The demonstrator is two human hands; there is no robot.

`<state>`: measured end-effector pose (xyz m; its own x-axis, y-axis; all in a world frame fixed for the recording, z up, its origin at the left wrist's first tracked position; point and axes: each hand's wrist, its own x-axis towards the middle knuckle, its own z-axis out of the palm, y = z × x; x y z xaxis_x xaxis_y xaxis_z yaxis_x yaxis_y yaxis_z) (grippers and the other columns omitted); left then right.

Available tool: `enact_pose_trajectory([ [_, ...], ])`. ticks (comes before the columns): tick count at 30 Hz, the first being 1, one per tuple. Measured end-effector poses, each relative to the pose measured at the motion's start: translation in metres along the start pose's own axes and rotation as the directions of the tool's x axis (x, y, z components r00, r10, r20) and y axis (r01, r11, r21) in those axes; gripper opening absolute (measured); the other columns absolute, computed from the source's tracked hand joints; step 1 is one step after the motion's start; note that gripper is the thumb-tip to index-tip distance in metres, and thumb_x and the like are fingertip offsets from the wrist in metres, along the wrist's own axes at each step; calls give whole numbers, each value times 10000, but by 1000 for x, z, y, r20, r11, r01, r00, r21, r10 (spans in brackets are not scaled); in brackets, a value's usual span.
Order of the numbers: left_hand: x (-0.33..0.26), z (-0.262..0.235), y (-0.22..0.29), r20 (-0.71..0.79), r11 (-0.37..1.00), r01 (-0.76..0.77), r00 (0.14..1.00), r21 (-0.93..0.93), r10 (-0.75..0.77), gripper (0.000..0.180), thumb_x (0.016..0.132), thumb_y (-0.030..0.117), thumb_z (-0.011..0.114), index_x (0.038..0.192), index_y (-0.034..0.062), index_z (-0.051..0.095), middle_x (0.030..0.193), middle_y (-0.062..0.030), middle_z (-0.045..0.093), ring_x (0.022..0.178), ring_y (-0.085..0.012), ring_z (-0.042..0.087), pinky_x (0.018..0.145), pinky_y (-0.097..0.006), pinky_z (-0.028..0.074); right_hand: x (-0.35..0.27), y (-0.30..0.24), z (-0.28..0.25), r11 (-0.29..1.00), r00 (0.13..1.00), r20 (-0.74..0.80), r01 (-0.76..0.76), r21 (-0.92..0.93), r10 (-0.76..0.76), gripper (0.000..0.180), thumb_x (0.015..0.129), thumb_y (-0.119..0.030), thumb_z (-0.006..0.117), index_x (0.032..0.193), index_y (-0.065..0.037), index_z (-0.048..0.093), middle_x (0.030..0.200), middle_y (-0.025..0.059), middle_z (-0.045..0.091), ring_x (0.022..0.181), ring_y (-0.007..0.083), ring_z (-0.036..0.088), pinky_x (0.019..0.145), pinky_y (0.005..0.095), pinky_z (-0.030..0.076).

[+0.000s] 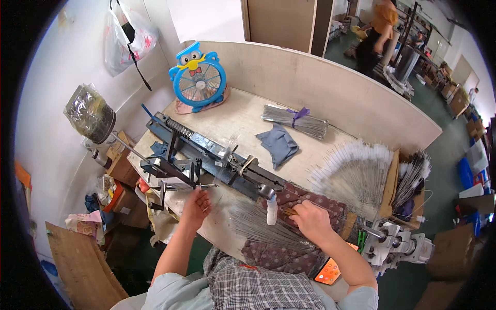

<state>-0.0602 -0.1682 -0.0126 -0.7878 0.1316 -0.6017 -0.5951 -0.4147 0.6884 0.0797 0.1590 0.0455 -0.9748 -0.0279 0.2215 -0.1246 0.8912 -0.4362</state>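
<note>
My left hand [195,208] pinches a thin metal wire [211,198] beside the crank end of a long blue metal machine [217,157] that lies slanted across the wooden bench [235,119]. My right hand [311,219] rests on a patterned brown cloth [305,199], fingers closed on a small brown stick-like piece [288,211] next to a white fluffy tube [272,213] under the machine's other end. A loose pile of thin grey wires [258,225] lies between my hands.
A fan of white-tipped wires [356,173] spreads at the right, with another bunch [411,178] beyond it. A tied wire bundle [294,121], a grey-blue cloth [278,144] and a blue bird-shaped fan [198,78] sit further back. A phone [328,271] lies near my right elbow. A person [376,36] stands beyond the partition.
</note>
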Motion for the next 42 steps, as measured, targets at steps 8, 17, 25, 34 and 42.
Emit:
enact_pose_trajectory([
  [8, 10, -3, 7, 2, 999, -11, 1000, -41, 11, 154, 843, 257, 631, 864, 105, 622, 728, 24, 595, 672, -104, 562, 638, -273, 466, 1, -16, -17, 999, 1000, 21, 21, 24, -22, 163, 743, -155, 693, 831, -58, 597, 768, 96, 526, 719, 275, 602, 608, 359, 504],
  [17, -62, 100, -58, 420, 978, -128, 906, 162, 49, 113, 834, 133, 588, 852, 26, 617, 746, -66, 607, 661, -144, 559, 612, -278, 451, 1, -7, -71, 999, 977, -211, 33, -14, -35, 215, 762, -90, 654, 971, -47, 630, 854, 113, 615, 770, 298, 599, 660, 371, 482],
  [25, -73, 199, -110, 631, 954, -173, 775, 246, -22, 171, 911, 170, 565, 931, 15, 635, 807, -51, 630, 659, -102, 554, 606, -239, 444, -24, 22, -71, 897, 949, -117, -229, 377, 292, 208, 809, -108, 646, 1000, -24, 649, 861, 122, 648, 747, 219, 621, 673, 301, 478],
  [34, -79, 203, -111, 492, 953, -221, 866, 206, 94, 144, 910, 158, 572, 927, 22, 616, 788, -35, 610, 645, -80, 536, 583, -221, 455, -30, 19, -84, 972, 986, -164, 49, 231, -11, 183, 743, -102, 679, 920, -60, 658, 805, 67, 618, 765, 250, 589, 680, 356, 473],
  [42, -78, 197, -90, 400, 993, -90, 915, 78, 51, 128, 908, 172, 579, 913, 46, 599, 764, -38, 605, 620, -84, 528, 581, -224, 448, 30, 7, -43, 997, 964, -267, -31, -70, 11, 144, 756, -172, 660, 860, -74, 673, 759, 75, 624, 728, 267, 589, 637, 369, 473],
])
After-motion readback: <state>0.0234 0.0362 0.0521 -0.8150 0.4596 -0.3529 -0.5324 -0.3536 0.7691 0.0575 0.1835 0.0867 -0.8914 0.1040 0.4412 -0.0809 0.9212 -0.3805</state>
